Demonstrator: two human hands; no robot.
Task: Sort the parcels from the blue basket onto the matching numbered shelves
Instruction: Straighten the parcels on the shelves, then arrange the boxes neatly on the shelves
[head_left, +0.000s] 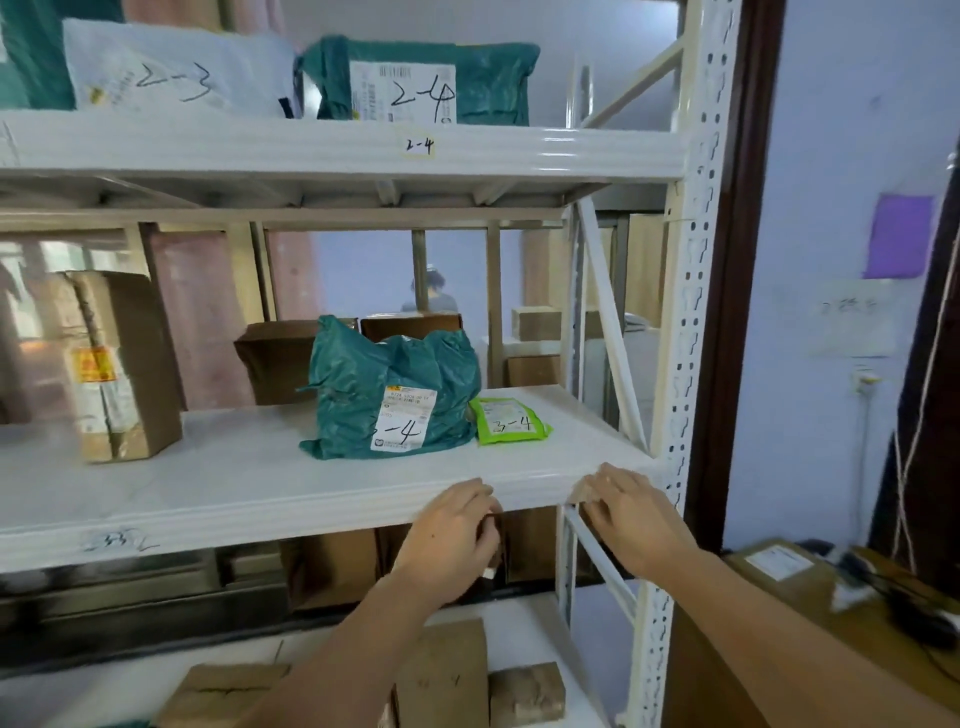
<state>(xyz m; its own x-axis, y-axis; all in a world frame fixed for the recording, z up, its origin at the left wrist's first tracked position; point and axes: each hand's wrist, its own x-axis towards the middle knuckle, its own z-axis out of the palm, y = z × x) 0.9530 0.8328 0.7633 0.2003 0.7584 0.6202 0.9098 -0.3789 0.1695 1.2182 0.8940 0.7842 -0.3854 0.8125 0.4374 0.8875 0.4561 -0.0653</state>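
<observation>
My left hand (452, 530) is at the front edge of the white middle shelf (260, 499), its fingers curled at a small brown and white thing I cannot make out. My right hand (634, 514) lies with straight fingers on the same edge beside the right post, a tan scrap at its fingertips. Further back on this shelf, a teal bag parcel (389, 389) and a small green parcel (511, 421) are both marked 3-4. On the upper shelf, a teal parcel (415, 83) marked 2-4 stands above a 2-4 label (418, 146), next to a white parcel (171, 73) marked 2-3.
A tall cardboard box (124, 364) stands at the left of the middle shelf. Brown boxes (447, 670) lie on the lower shelf under my arms. The perforated white upright (685, 322) closes the right side. A large box with a label (779, 564) sits at the lower right.
</observation>
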